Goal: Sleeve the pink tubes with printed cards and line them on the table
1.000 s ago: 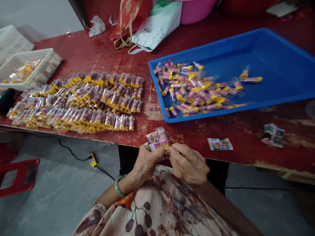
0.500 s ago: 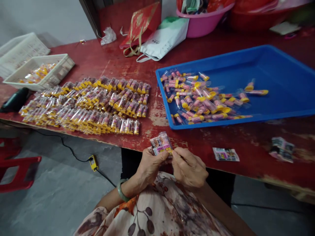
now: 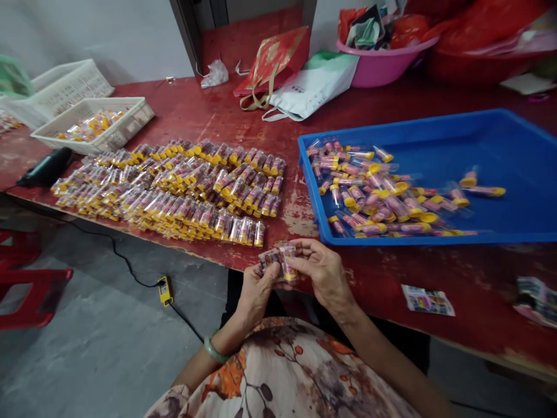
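Just off the table's front edge, my left hand [image 3: 256,290] pinches some printed plastic sleeves [image 3: 268,259] under its thumb. My right hand [image 3: 324,270] grips a small clear tube with a yellow cap [image 3: 289,264], held upright right beside the sleeves. Whether the tube touches them is hard to make out. Ahead and to the left lie stacked rows of wrapped tubes [image 3: 195,203] with yellow ends. To the right, a blue tray [image 3: 487,229] holds a loose heap of pink-filled tubes with yellow caps [image 3: 391,197].
Flat printed sleeves [image 3: 429,300] lie right of my hands, near a second bunch [image 3: 537,302]. A white basket [image 3: 126,125] and a dark heat-gun-like tool [image 3: 46,167] sit at left. Bags [image 3: 313,87] and a pink basin [image 3: 387,64] stand behind. A red stool [image 3: 35,296] is below left.
My right hand has turned and opened out from a tight pinch at the sleeves, and now holds a yellow-capped tube beside them. The whole view has shifted, moving the table things rightward.
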Demonstrator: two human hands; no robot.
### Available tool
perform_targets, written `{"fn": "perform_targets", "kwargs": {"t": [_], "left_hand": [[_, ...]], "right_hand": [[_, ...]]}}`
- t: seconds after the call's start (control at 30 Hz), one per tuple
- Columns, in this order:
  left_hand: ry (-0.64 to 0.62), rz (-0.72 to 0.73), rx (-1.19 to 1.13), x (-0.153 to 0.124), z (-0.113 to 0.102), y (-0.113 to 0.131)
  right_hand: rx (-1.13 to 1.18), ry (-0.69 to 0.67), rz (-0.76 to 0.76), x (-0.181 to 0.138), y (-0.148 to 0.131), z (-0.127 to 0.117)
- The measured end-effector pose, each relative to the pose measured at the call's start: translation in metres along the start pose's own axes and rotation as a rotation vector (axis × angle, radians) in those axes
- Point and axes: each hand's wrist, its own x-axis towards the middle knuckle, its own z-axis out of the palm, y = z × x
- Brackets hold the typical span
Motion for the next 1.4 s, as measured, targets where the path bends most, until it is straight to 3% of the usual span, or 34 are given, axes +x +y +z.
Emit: {"fn": "perform_targets", "kwargs": {"t": [0.2, 0.3, 0.4, 0.5, 0.63, 0.7, 0.8, 1.0, 1.2, 1.3, 1.4], "left_hand": [[0.284, 0.11, -0.068, 0.005, -0.026, 0.015], [0.301, 0.103, -0.08, 0.001, -0.033, 0.021], [0.274, 0.05, -0.128, -0.003, -0.035, 0.024], [0.189, -0.009, -0.12, -0.005, -0.034, 0.026], [0.115, -0.042, -0.069, -0.005, -0.024, 0.025], [0.092, -0.07, -0.059, -0.004, -0.015, 0.024], [0.036, -0.138, -0.074, -0.001, 0.002, 0.024], [0.018, -0.177, -0.103, 0.004, 0.029, 0.031], [0.044, -0.107, -0.14, 0.003, 0.047, 0.03], [0.05, -0.096, -0.16, 0.003, 0.05, 0.027], [0.058, -0.094, -0.156, 0.003, 0.052, 0.022]], "right_hand": [[-0.087, 0.028, 0.01, 0.055, 0.008, 0.038], [-0.195, 0.014, 0.013, 0.075, 0.021, 0.061], [-0.348, 0.022, -0.027, 0.075, 0.025, 0.068], [-0.522, 0.058, -0.125, 0.062, 0.01, 0.046], [-0.808, 0.197, -0.243, 0.059, -0.035, -0.024], [-1.307, 0.217, -0.156, 0.071, -0.052, -0.057], [-1.485, 0.127, -0.051, 0.093, -0.059, -0.08], [-1.348, 0.113, -0.083, 0.111, -0.05, -0.078], [-1.048, 0.206, -0.205, 0.1, -0.064, -0.104], [-0.53, 0.122, -0.258, 0.067, -0.066, -0.107], [0.043, -0.063, -0.11, 0.021, -0.054, -0.09]]}}
